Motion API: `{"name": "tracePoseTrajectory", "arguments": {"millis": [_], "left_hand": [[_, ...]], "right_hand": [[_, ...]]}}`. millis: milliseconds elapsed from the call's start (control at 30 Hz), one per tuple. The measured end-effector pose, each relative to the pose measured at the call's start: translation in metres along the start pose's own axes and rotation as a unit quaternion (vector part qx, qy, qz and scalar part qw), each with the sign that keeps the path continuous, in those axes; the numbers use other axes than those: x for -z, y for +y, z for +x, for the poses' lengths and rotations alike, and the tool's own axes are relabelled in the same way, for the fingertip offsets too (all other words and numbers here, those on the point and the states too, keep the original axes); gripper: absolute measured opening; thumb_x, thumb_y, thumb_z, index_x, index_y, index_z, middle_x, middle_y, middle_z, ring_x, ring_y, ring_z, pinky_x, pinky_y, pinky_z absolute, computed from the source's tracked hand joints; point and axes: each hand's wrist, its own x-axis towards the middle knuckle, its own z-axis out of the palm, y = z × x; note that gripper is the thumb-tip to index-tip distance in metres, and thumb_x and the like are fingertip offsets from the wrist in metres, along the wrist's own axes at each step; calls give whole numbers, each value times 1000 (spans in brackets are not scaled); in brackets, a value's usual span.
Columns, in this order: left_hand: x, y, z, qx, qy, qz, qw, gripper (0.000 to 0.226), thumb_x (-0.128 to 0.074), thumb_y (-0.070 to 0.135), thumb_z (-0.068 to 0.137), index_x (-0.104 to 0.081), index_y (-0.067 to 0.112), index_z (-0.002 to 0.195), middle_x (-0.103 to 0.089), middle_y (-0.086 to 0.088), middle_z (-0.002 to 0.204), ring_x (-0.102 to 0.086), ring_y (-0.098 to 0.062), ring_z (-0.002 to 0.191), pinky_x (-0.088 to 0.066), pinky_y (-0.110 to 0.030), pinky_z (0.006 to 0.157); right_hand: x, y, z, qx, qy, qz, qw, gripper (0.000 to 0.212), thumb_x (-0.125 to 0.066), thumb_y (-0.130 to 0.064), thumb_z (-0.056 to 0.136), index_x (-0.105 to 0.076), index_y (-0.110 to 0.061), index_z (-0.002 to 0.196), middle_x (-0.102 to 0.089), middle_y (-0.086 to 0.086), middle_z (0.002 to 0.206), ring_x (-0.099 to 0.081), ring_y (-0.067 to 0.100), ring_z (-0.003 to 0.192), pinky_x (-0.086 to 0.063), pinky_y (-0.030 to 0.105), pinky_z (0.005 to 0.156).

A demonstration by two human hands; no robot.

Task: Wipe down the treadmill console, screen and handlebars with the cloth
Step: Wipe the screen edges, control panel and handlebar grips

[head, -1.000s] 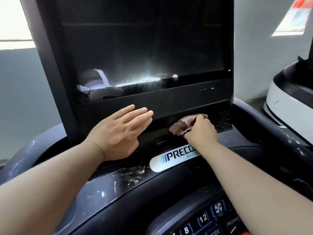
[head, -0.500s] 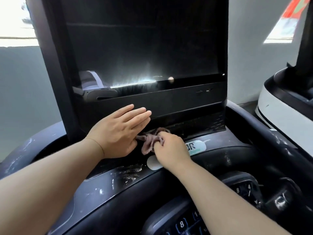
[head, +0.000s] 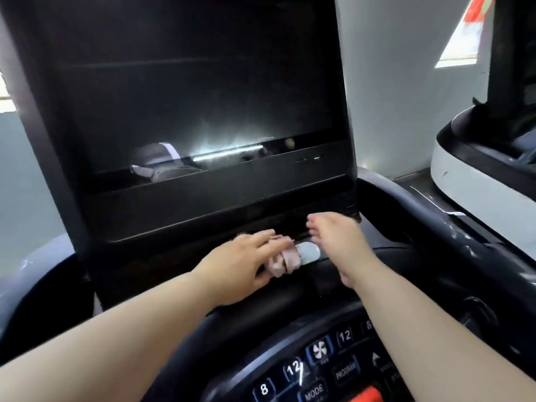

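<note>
Watching through the head camera, I have both bare arms reaching forward over the treadmill console (head: 406,256), and everything near the hands is smeared with motion blur. My left hand (head: 240,265) is on the crumpled pinkish cloth (head: 284,261): its fingers lie over the top of the bundle and the thumb sits underneath, so it reads as gripping the cloth, as far as the blur lets me judge. The cloth sits at the ledge just below the lower edge of the screen (head: 188,111), touching the left end of a pale oval logo badge (head: 309,252). My right hand (head: 336,242) is just right of that badge, apart from the cloth, with its fingers loosely spread and nothing in them; I cannot tell whether it touches the ledge or hangs just above it. The screen is dark and upright, with a bright streak of glare and a reflection low on the glass. Nearest me is the keypad (head: 319,372), showing 8, 12, a fan symbol, MODE and PROGRAM. A dark curved rail (head: 452,236) runs along the right, and beyond it stands a white machine (head: 478,184) against a pale wall (head: 391,82)
</note>
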Motion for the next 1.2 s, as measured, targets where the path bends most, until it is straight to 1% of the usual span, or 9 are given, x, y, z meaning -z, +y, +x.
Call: {"name": "tracePoseTrajectory", "arguments": {"millis": [100,167,233,367,500,633,933,1033,1200], "left_hand": [[-1,10,41,58,21,97,993,47,-61,22,83,-52,25,129,-53,-2,118,-53,-24,92,-49,-30,65],[8,16,65,9,104,189,976,34,-66,17,79,-64,21,113,-55,-4,107,-48,-23,83,-46,-29,59],[20,14,88,-39,176,207,962,34,-57,20,86,-63,22,119,-57,-2,108,-47,-25,93,-48,-36,69],[11,-9,90,-113,135,240,955,41,-37,16,88,-51,17,126,-62,-11,124,-51,-38,119,-43,-55,94],[-9,-12,41,-34,77,184,979,64,-34,21,90,-16,34,151,-31,5,153,-11,-15,147,-5,-35,119],[-3,7,28,95,42,109,989,46,-34,35,92,-52,35,135,-48,12,143,-37,-13,137,-23,-28,113],[18,24,-16,307,29,9,951,25,-56,28,92,-64,32,115,-60,10,114,-61,-23,92,-48,-31,83],[25,16,-31,264,57,91,959,26,-65,10,82,-66,25,103,-62,3,105,-61,-23,86,-54,-36,74],[46,9,13,135,132,162,969,28,-48,10,92,-67,17,111,-61,0,118,-55,-25,103,-49,-44,86]], "right_hand": [[30,0,16,33,49,-90,994,19,-50,-20,91,-66,-15,101,-66,3,95,-59,12,79,-42,18,55],[39,5,28,51,22,-143,988,20,-52,-21,92,-63,-22,108,-62,-8,95,-51,-1,71,-34,13,53],[43,9,40,52,15,-156,986,20,-54,-22,92,-62,-23,110,-61,-8,96,-50,-3,68,-35,11,51],[47,11,54,79,-7,-156,985,20,-53,-20,91,-61,-25,109,-60,-12,88,-52,-2,67,-37,8,46],[42,9,67,119,-61,-152,979,19,-54,-18,90,-62,-25,106,-57,-18,86,-50,-6,73,-35,-2,55],[28,9,75,137,-117,-139,974,20,-54,-18,88,-62,-24,105,-57,-18,86,-52,-5,76,-33,2,57],[25,17,63,162,-232,-231,931,34,-55,-21,88,-58,-20,122,-54,-4,126,-52,10,105,-36,20,83],[24,21,58,181,-241,-271,914,36,-54,-25,88,-55,-21,124,-49,-5,131,-49,14,114,-38,23,84],[14,23,49,188,-219,-297,910,35,-54,-24,89,-53,-21,124,-43,-4,133,-34,18,125,-36,25,86]]}}
